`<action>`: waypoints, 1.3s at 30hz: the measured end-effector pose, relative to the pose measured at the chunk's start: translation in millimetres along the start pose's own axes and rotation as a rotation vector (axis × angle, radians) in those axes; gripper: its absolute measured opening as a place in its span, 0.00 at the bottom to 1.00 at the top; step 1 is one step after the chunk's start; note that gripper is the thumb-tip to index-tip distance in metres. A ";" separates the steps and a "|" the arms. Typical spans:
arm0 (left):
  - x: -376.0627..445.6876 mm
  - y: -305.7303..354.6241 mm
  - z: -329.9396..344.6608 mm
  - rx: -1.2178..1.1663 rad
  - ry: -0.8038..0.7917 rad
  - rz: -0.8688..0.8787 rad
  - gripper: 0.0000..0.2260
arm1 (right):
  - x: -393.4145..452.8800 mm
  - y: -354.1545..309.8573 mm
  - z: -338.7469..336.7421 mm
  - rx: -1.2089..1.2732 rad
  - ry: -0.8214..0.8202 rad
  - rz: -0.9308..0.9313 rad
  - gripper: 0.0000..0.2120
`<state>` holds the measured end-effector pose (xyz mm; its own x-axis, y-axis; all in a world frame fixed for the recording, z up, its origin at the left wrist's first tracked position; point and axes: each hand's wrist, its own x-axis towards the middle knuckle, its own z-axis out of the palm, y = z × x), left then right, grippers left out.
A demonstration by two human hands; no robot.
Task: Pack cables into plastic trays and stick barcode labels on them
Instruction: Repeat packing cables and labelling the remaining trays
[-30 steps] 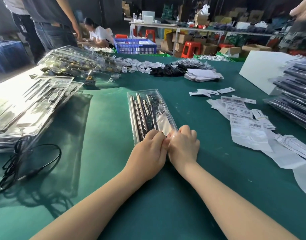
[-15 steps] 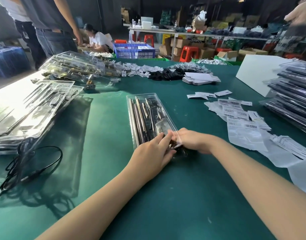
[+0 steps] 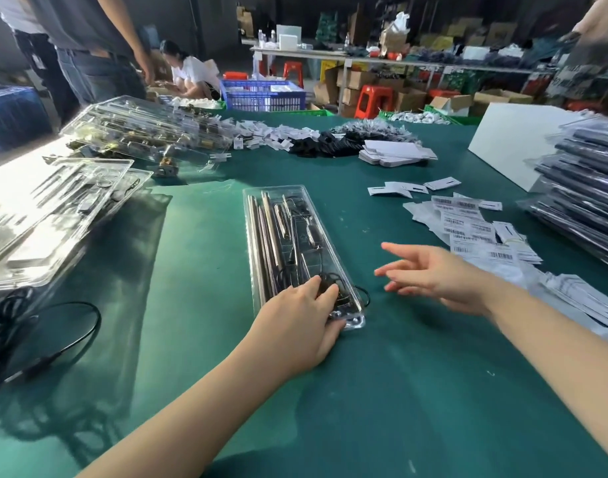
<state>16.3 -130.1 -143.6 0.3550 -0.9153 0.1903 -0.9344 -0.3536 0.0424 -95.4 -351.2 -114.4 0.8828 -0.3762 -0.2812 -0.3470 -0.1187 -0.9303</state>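
Pressing on the near end of the clear tray (image 3: 295, 250), the left hand (image 3: 295, 326) lay flat; the right hand (image 3: 437, 277) hovered just beside it, fingers spread, holding nothing.

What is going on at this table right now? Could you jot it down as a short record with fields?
Setting: green table in a packing workshop
Item in work: clear plastic tray holding metal rods and a black cable
Left hand: rests on the tray's near end, fingers on the cable
Right hand: open, in the air right of the tray, holding nothing
Barcode labels: loose pile right of the tray
Left side: stacked clear trays, loose black cable
Right side: stack of packed trays
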 end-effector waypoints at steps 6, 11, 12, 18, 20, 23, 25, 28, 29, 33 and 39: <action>-2.7 -12.4 -2.4 -0.038 -0.030 0.003 0.25 | -15.6 0.3 -78.2 -0.626 0.709 0.018 0.16; -3.6 -13.1 -0.8 -0.020 -0.033 -0.006 0.26 | -29.8 -6.7 -28.5 -0.622 0.527 -0.190 0.10; -4.1 -12.1 0.1 -0.020 -0.034 -0.011 0.26 | -31.2 -7.5 -6.4 -0.544 0.424 -0.210 0.10; -6.5 -11.6 2.4 -0.036 -0.020 -0.018 0.26 | -25.0 9.0 79.2 -0.337 0.363 -0.189 0.13; -6.3 -12.1 2.4 -0.044 -0.014 -0.013 0.26 | -24.3 13.9 89.3 -0.319 0.419 -0.232 0.14; -6.8 -12.6 2.6 -0.035 -0.006 0.001 0.26 | -21.4 18.4 95.1 -0.347 0.512 -0.277 0.12; -6.9 -12.9 2.4 -0.039 0.004 0.001 0.25 | -18.0 15.8 97.3 -0.368 0.522 -0.282 0.09; -7.9 -12.4 1.8 -0.050 0.005 0.008 0.25 | -11.3 8.4 104.8 -0.474 0.517 -0.213 0.05; -8.1 -12.5 1.8 -0.048 0.004 0.015 0.26 | -10.1 5.5 105.7 -0.533 0.514 -0.178 0.06; -7.7 -12.9 -0.4 -0.029 -0.021 0.008 0.25 | -16.8 -10.3 79.3 -0.499 0.029 -0.027 0.11; -2.3 -12.9 -2.6 0.030 -0.093 0.012 0.24 | -33.4 -0.2 -59.3 -0.692 0.893 0.053 0.14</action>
<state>27.5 -122.9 -142.0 0.3460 -0.9330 0.0991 -0.9379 -0.3467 0.0105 -143.6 -393.2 -90.9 0.4160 -0.8847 0.2102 -0.7228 -0.4620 -0.5139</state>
